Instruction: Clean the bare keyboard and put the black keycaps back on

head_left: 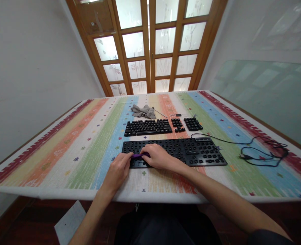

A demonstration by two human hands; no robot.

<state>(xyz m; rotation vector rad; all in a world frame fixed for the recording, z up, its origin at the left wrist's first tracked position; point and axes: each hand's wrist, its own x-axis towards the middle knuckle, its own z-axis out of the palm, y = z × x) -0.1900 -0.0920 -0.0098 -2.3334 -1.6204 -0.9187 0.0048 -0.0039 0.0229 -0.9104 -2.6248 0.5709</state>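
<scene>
A black keyboard base [169,147] without its keycaps lies near the front of the table, its switches showing in rows. Over its left part, my right hand [155,156] is closed round a slim purple tool [137,156], whose exact kind I cannot make out. My left hand [121,165] rests at the base's left end, fingers pressed together at the tool's left tip. Behind the base, the black keycaps [148,127] are laid out in keyboard order. Separate groups form the navigation keycaps [177,123] and the number pad keycaps [193,124].
A crumpled grey cloth [143,111] lies behind the keycaps, with a thin wire tool [160,112] and a small dark object [178,115] to its right. The keyboard's black cable [265,158] coils at the right on the striped tablecloth [89,149]. Wooden glazed doors [150,51] stand beyond.
</scene>
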